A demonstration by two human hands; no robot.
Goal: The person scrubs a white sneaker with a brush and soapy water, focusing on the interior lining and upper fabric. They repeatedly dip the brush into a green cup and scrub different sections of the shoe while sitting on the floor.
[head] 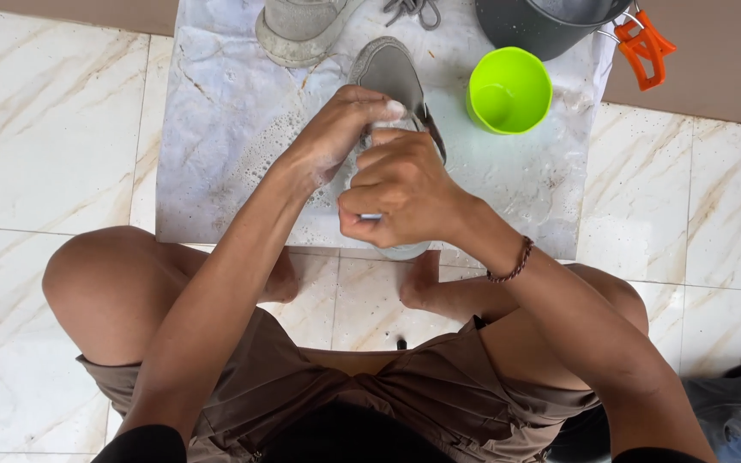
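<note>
Brown shorts (362,394), black sleeves (143,444), braided brown bracelet (512,267), bare feet (426,283).

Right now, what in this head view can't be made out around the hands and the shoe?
- Shoe: its near half is hidden by both hands.
- Right hand: fist closed around something; only a pale tip shows, too small to identify.
- Left hand: fingertips on the shoe; its grip underneath is hidden.
- Second shoe, laces and bucket: cut off by the top edge.
- Bucket's contents: out of frame.

i see no packages, labels, signs or screens anywhere around me here, from twelve o'clock round to six.
</note>
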